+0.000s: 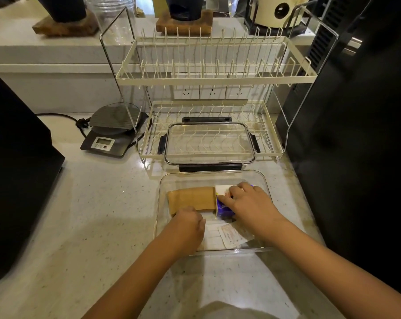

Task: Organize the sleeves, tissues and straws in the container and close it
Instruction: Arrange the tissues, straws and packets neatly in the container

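A clear plastic container (261, 180) stands open on the counter in front of me. Inside it at the back left lies a stack of brown cardboard sleeves (191, 199). To their right is a purple and white tissue pack (222, 204), and my right hand (247, 201) lies on it with fingers curled over its top. My left hand (190, 223) rests inside the container, closed at the sleeves' front edge, partly covering white paper-wrapped straws (212, 238). A small printed paper packet (230, 236) lies beside the straws. The clear lid (210, 143) with black clips sits on the rack's lower tier.
A cream two-tier wire dish rack (215, 74) stands behind the container. A grey digital scale (112, 134) with a cable sits to the left. Black appliances flank both sides of the counter (18, 157) (356, 134). Bare counter lies left of and in front of the container.
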